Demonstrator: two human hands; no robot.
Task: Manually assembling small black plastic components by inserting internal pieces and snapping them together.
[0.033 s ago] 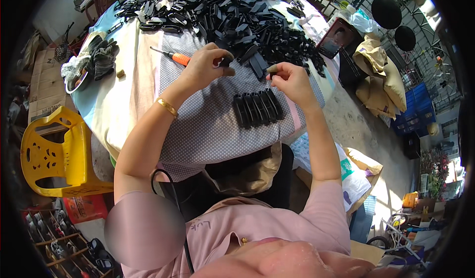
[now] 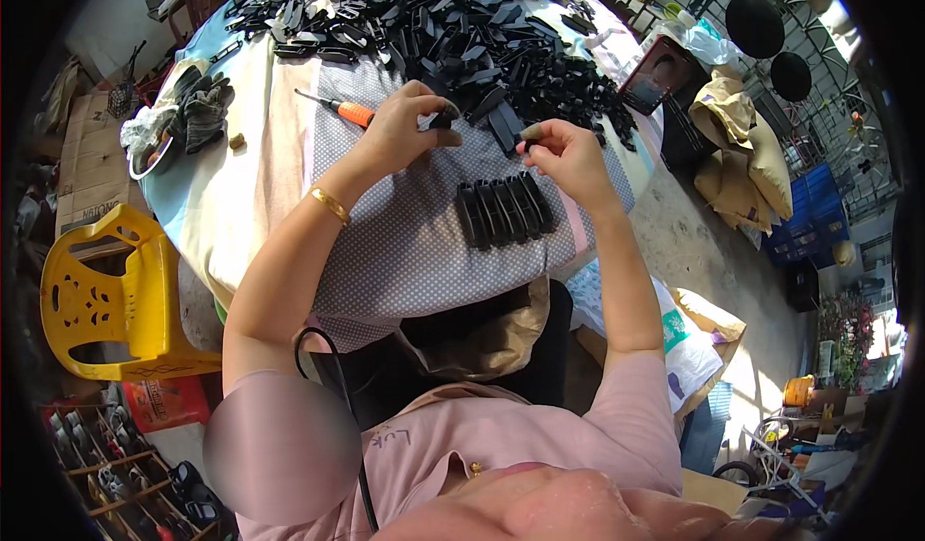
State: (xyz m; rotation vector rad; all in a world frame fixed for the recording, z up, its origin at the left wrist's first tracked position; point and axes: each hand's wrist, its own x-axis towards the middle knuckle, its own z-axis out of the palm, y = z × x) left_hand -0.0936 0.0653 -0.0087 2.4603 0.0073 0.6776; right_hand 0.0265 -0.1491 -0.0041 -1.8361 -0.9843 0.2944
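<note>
My left hand (image 2: 405, 129) is closed with a black plastic part (image 2: 443, 117) between thumb and fingers, over the dotted cloth on the table. My right hand (image 2: 567, 156) pinches a small black piece (image 2: 527, 146), mostly hidden by the fingertips. Below the hands, several long black plastic parts (image 2: 506, 211) stand side by side in a neat row. Beyond them a large loose pile of black plastic parts (image 2: 453, 30) covers the far half of the table. A tool with an orange handle (image 2: 354, 113) and a thin metal shaft lies beside my left hand.
Dark gloves (image 2: 202, 107) lie over a white container (image 2: 149, 146) at the table's left edge. A phone or tablet (image 2: 657, 76) leans at the right edge. A yellow chair (image 2: 101, 290) stands left, brown sacks (image 2: 737, 189) right. A black cable (image 2: 342, 377) runs past my left upper arm.
</note>
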